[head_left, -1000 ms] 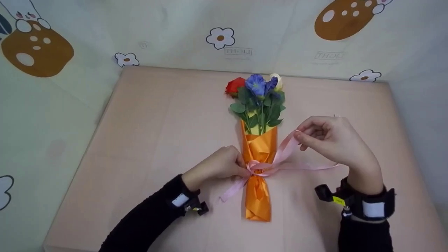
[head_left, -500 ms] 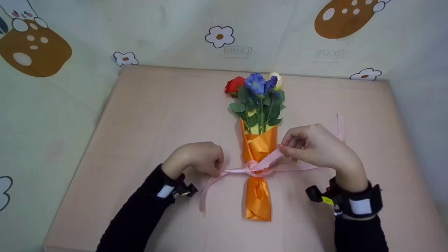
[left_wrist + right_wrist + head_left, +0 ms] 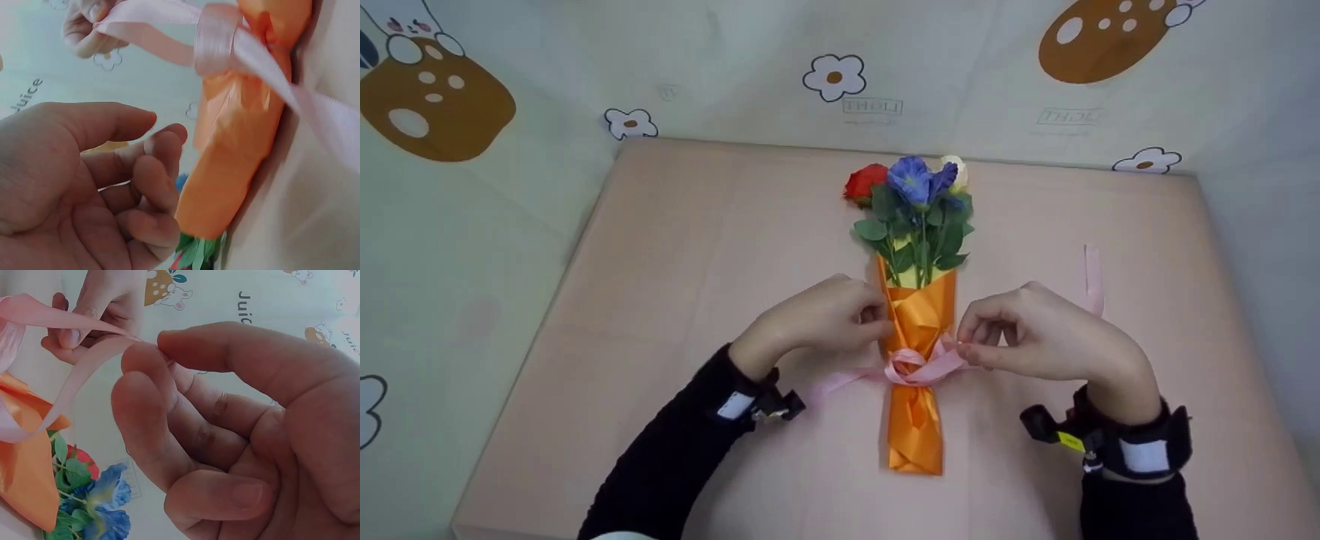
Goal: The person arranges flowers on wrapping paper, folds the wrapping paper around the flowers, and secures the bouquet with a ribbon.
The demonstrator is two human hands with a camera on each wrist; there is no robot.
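A bouquet wrapped in orange paper (image 3: 916,435) lies on the table, with red, blue and cream flowers (image 3: 911,180) at its far end. Around its narrow waist runs a pink ribbon (image 3: 911,367), looped at the front. My right hand (image 3: 1027,334) pinches a loop of that ribbon (image 3: 84,365) between thumb and index fingertip, just right of the wrap. My left hand (image 3: 840,315) hovers at the wrap's left side with fingers loosely bent. In the left wrist view, a gap shows between its thumb and fingers (image 3: 163,180), and nothing is held there.
One ribbon tail (image 3: 847,381) trails left of the bouquet; another tail (image 3: 1093,277) lies on the table beyond my right hand. The pinkish table (image 3: 697,225) meets a patterned cloth wall (image 3: 735,75) at the back.
My left hand let go of the left ribbon tail after pulling it left, then came back up toward the wrap. My right hand moved left and nearer, still pinching the ribbon loop.
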